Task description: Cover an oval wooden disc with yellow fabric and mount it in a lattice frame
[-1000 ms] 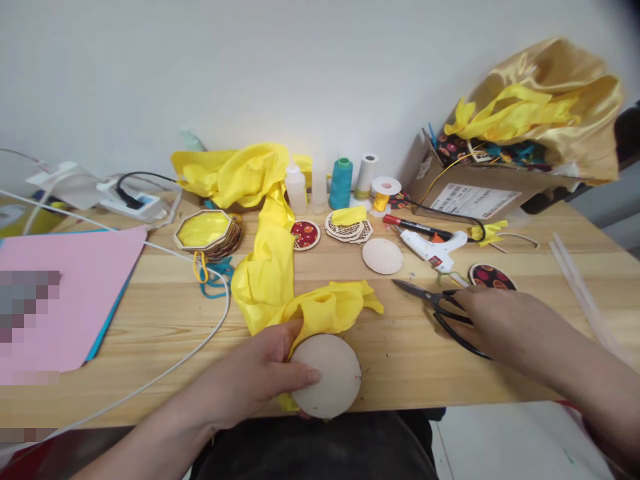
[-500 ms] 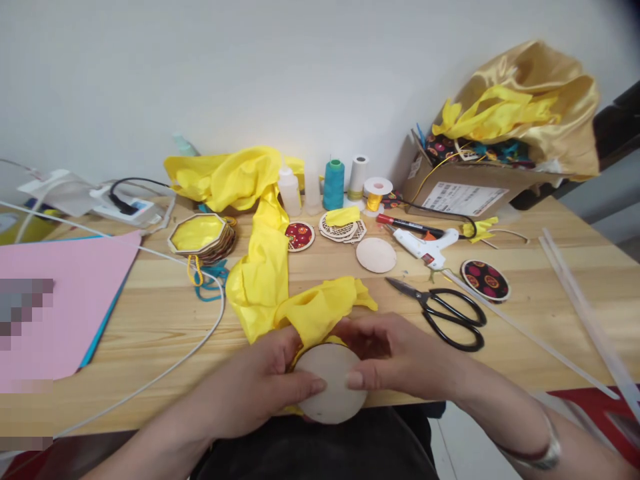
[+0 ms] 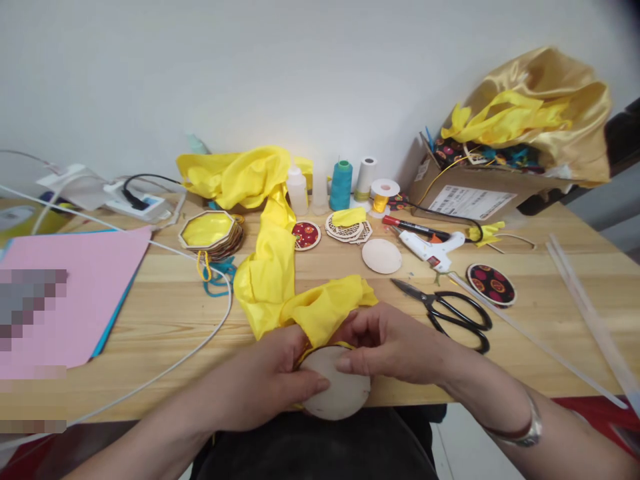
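Note:
A round pale disc [image 3: 337, 393] is held at the table's front edge, its plain face toward me. My left hand [image 3: 285, 367] grips its left side, thumb lying across the face and fingers hidden beneath. At the upper right rim my right hand [image 3: 385, 343] pinches the disc, its thumb on the face and fingers bent behind. Yellow fabric [image 3: 325, 310] runs up to the disc's far edge, and a thin strip of yellow shows along the rim. From there the cloth stretches back over the table in a long crumpled band.
Black scissors [image 3: 445, 310] lie right of my hands, near a white glue gun [image 3: 433, 250] and a patterned disc [image 3: 491, 285]. A bare disc [image 3: 381, 256] lies ahead. Left are stacked octagonal frames [image 3: 210, 233] and a white cable [image 3: 200, 343]. A cardboard box [image 3: 463, 193] stands back right.
My right thumb has slid up and left over the disc's face, and the right hand sits slightly higher. The whole view has shifted a little. Both hands keep hold of the disc.

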Action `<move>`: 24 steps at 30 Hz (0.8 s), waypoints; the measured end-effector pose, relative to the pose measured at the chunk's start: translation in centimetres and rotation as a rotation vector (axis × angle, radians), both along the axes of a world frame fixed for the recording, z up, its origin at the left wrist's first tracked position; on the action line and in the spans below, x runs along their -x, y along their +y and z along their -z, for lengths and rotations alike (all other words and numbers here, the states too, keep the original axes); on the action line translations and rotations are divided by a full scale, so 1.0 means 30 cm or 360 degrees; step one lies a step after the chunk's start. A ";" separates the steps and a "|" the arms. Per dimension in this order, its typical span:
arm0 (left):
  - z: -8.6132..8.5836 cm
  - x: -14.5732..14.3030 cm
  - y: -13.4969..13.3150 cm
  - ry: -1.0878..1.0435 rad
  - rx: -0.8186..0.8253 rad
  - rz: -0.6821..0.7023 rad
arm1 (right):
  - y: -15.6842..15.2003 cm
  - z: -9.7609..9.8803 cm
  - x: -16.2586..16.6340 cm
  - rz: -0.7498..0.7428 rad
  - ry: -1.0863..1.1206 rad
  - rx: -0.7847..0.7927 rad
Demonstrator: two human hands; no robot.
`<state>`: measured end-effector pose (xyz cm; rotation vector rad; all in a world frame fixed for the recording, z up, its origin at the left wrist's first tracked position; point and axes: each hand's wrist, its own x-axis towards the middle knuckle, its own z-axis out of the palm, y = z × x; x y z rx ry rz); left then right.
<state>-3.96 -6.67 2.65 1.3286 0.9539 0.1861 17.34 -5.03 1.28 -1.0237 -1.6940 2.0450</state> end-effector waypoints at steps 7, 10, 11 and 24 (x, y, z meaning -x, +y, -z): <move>-0.013 0.000 0.015 0.0278 -0.0113 0.0183 | -0.003 -0.037 0.009 -0.0191 -0.0170 -0.0198; -0.037 -0.019 0.034 0.0193 -0.0120 0.0210 | -0.010 -0.045 0.013 -0.0189 -0.0252 -0.0257; -0.044 -0.025 0.039 0.0157 -0.0132 0.0195 | -0.012 -0.045 0.013 -0.0173 -0.0279 -0.0290; -0.013 -0.048 0.082 -0.0173 -0.0115 -0.0088 | 0.001 -0.001 -0.001 0.0063 -0.0071 -0.0114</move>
